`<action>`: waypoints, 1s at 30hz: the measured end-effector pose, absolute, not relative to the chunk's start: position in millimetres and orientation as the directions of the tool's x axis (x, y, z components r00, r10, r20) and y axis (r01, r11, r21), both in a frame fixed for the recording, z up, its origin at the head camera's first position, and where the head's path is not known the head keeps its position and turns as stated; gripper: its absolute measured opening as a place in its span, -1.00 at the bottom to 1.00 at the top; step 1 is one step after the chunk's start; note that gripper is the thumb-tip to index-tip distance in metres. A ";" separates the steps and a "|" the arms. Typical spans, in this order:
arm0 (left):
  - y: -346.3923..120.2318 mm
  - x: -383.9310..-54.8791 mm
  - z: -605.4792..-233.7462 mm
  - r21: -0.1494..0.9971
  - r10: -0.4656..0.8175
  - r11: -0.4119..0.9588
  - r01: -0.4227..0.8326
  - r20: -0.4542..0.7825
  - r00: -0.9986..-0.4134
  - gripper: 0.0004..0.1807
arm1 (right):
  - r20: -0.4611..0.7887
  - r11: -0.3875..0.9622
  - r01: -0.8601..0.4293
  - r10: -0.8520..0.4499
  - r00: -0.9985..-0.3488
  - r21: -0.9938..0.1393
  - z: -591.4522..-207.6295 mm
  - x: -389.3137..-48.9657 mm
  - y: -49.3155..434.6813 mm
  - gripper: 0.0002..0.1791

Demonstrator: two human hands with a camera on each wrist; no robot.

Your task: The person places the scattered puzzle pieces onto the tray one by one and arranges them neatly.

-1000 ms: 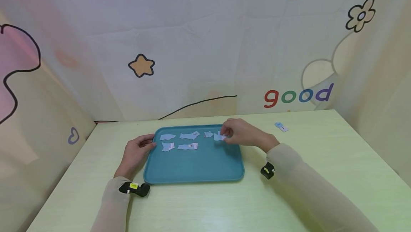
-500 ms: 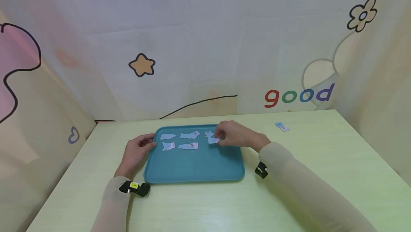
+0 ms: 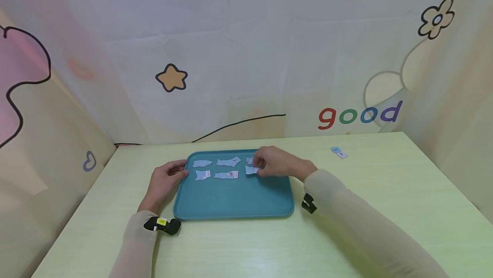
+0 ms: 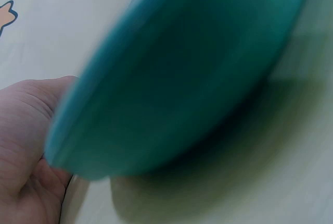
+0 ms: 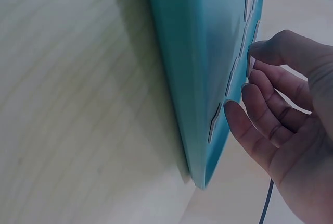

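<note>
A blue-green tray (image 3: 231, 201) lies on the table with pale blue torn paper pieces (image 3: 227, 175) in two rows near its far side. My left hand (image 3: 163, 184) grips the tray's left rim, thumb on the rim and fingers behind it; the left wrist view shows this hand (image 4: 28, 140) at the tray's edge. Over the tray's right part, my right hand (image 3: 278, 161) pinches a paper piece (image 3: 251, 170) between thumb and finger, at the end of the nearer row. Another small piece (image 3: 248, 161), partly hidden by the fingers, lies just beyond it.
Two more paper pieces (image 3: 339, 152) lie on the table (image 3: 369, 184) to the right of the tray. A printed cloth backdrop (image 3: 246, 55) stands behind the table, with cloth at both sides as well.
My right hand has moved left and slightly nearer with its paper piece, from the far row's right end to the nearer row's end. The left hand stays on the tray rim.
</note>
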State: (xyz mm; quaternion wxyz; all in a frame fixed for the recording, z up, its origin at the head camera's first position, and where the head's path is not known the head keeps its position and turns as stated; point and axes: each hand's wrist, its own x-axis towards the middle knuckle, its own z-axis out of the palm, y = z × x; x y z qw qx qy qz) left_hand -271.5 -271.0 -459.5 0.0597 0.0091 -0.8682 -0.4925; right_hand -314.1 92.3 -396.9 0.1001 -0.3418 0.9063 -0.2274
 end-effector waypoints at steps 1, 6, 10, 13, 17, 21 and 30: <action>-270.9 -271.8 -459.5 0.855 -0.074 0.516 0.044 0.096 -0.993 -0.53 | -0.028 0.662 -0.574 -0.667 -0.745 -0.482 -396.8 -314.2 92.0 -0.86; -270.5 -272.8 -460.0 0.854 -0.077 0.519 0.041 0.094 -0.993 -0.53 | -0.032 0.654 -0.590 -0.682 -0.731 -0.473 -397.4 -315.5 90.4 -0.87; -271.1 -274.1 -461.7 0.852 -0.079 0.522 0.034 0.088 -0.993 -0.53 | -0.032 0.649 -0.606 -0.694 -0.719 -0.461 -398.1 -316.3 89.7 -0.88; -271.7 -274.4 -462.5 0.852 -0.076 0.523 0.038 0.091 -0.993 -0.53 | -0.042 0.656 -0.601 -0.691 -0.722 -0.457 -398.3 -316.6 89.2 -0.88; -272.2 -273.9 -462.7 0.854 -0.074 0.519 0.041 0.093 -0.993 -0.53 | -0.054 0.668 -0.593 -0.684 -0.728 -0.450 -399.8 -317.7 88.6 -0.88; -272.4 -273.0 -461.8 0.856 -0.072 0.515 0.042 0.092 -0.993 -0.53 | -0.062 0.672 -0.591 -0.682 -0.728 -0.447 -400.0 -317.8 87.9 -0.87; -271.2 -271.4 -460.1 0.853 -0.074 0.521 0.044 0.097 -0.993 -0.53 | -0.062 0.671 -0.601 -0.688 -0.723 -0.434 -399.5 -317.0 86.9 -0.89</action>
